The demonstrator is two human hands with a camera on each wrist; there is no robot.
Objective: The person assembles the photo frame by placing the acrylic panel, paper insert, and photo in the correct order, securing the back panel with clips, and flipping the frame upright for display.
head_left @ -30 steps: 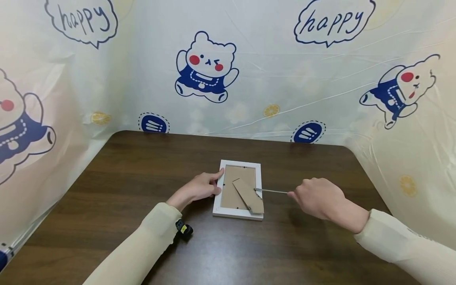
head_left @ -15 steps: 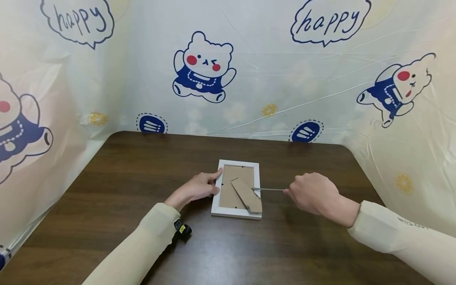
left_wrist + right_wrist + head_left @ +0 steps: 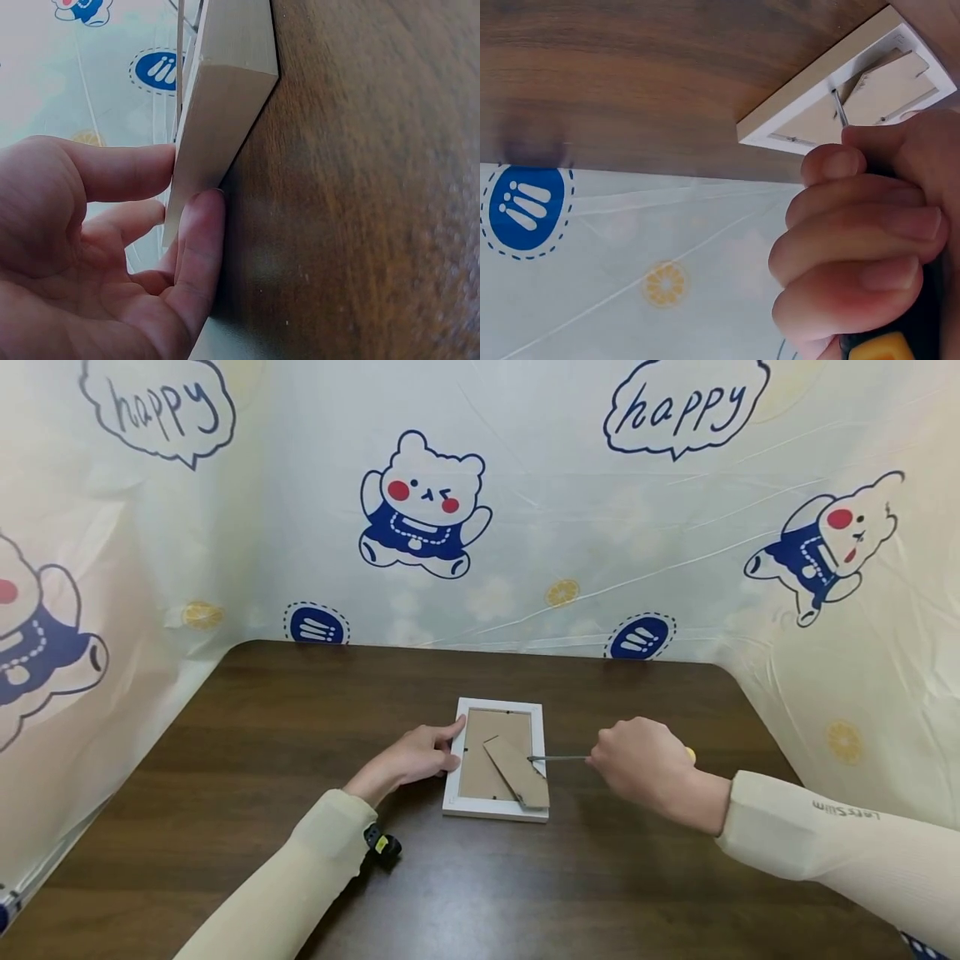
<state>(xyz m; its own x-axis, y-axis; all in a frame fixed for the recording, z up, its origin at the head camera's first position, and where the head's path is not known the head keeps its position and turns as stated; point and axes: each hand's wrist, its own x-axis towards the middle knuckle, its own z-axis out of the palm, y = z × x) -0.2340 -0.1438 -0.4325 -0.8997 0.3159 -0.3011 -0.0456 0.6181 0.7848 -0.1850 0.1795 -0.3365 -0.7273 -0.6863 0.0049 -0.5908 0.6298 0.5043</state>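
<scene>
A white picture frame lies face down on the table, its brown backing board and slanted stand flap facing up. My left hand grips the frame's left side; in the left wrist view its fingers touch the edge and the rim. My right hand is curled round a screwdriver, whose black and yellow handle shows below the fingers in the right wrist view. The thin metal shaft reaches left over the frame's right rim, with its tip at the board's right edge, beside the flap.
Small dark tabs sit round the board's edge. The dark wooden table ends at a hanging sheet printed with bears. A black band with a small device is on the left wrist.
My right hand has shifted a little left, towards the frame, and its forearm has turned; the yellow handle end now shows behind it. The left hand keeps its hold. The whole view drifts slightly.
</scene>
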